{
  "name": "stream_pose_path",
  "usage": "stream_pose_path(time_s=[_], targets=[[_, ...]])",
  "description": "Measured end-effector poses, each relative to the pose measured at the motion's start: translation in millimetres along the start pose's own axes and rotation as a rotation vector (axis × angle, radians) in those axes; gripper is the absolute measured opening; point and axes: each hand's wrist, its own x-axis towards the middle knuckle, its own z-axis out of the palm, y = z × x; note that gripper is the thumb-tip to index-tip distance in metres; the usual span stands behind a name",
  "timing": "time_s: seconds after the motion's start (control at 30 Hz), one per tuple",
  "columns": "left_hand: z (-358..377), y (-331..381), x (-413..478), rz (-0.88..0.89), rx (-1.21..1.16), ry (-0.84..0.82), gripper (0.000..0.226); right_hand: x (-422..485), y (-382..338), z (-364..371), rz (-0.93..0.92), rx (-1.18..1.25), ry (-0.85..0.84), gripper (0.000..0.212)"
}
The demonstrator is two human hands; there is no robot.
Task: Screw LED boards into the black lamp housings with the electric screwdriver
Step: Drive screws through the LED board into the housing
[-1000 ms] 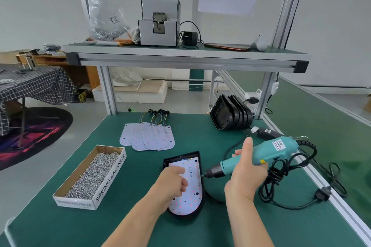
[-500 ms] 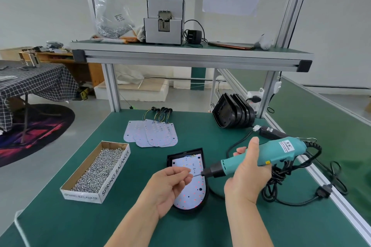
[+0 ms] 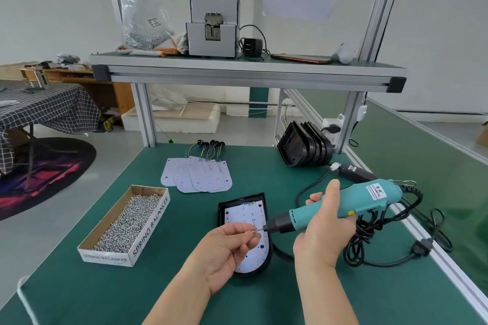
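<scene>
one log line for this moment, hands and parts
phase: screw to driver | right hand: grips electric screwdriver | left hand: pinches screw at its tip | LED board: in black housing

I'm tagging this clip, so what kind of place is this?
Probably a small lamp assembly workstation: a green-matted bench, a cardboard box of loose silver screws, and a stack of black plastic lamp housings.

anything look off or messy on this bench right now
Nothing looks spilled or damaged. The one untidy spot is the black power cord, bunched in loops below the teal electric screwdriver near the right edge of the green bench. The silver screws all sit inside the cardboard box.
</scene>
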Motion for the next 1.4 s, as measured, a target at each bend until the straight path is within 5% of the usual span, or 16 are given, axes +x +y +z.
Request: stream_pose_path(time_s=[0.93,1.07,1.27,1.4], targets=[[7.3,-16.5,-5.8,0.224,0.272,-0.019,0.014,7.5,3.3,0.8,-0.028,-0.034,-0.008,0.025],[-5.4,-4.9,-7.0,0.197,0.380,-0.052,0.040,8.8,2.8,6.7,-0.035,-0.025,-0.032,0.024],[-45.9,22.6,18.9,0.243,0.872,0.493,0.037,10.4,0.5,13.6,-0.098,-0.046,-0.109,0.028],[-38.4,21.2,35.8,0.145,1.202,0.486,0.066,5.8,4.3,16.4,-0.190,-0.114,-0.234,0.029]])
